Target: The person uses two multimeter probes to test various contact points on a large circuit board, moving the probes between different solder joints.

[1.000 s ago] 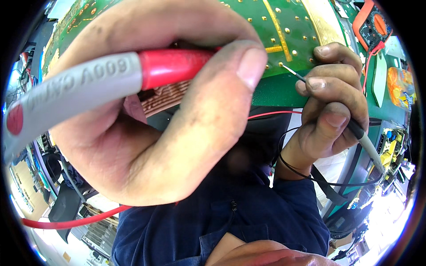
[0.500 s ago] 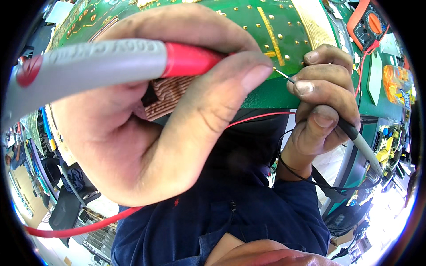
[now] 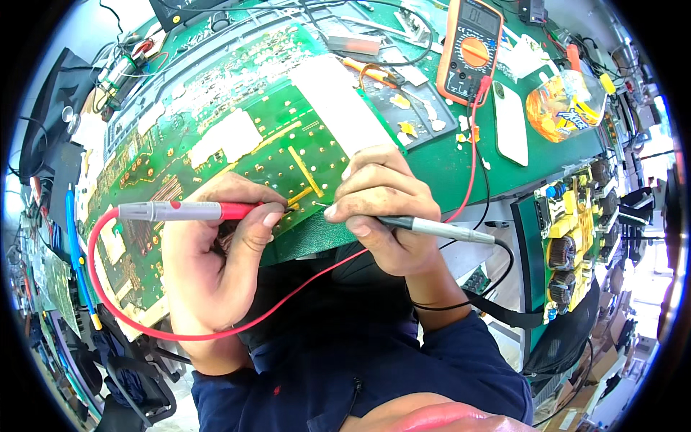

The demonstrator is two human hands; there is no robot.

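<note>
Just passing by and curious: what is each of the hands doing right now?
Left hand: closed around a red test probe, tip on the green circuit board.
Right hand: closed around a black test probe, tip on the same board.

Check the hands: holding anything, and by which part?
Left hand grips the red probe near its red front end. Right hand pinches the black probe near its tip end. Both tips meet the green board.
</note>
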